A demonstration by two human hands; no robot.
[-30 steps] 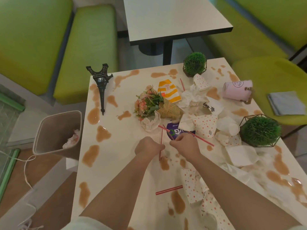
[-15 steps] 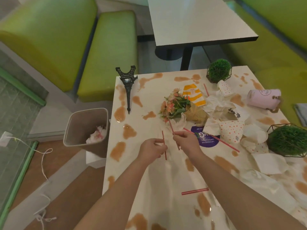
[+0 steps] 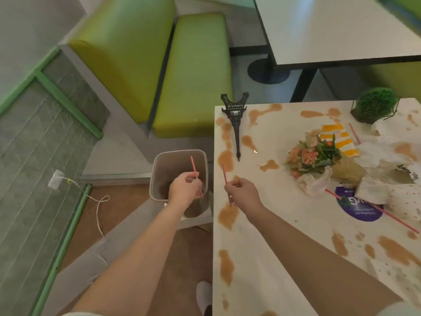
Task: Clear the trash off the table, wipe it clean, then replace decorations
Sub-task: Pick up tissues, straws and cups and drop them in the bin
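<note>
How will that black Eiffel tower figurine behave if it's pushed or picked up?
The Eiffel tower figurine looks rigid, probably metal, so likely stiff and fairly heavy for its size. It's tall and narrow over a small splayed base, so a push up high would probably tip it. Wet brown spills beside it may let it slide.

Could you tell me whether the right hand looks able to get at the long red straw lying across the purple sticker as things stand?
Probably not yet. The right hand already pinches a red straw; the long straw lies uncovered on the table, so the path looks free once it lets go.
</note>
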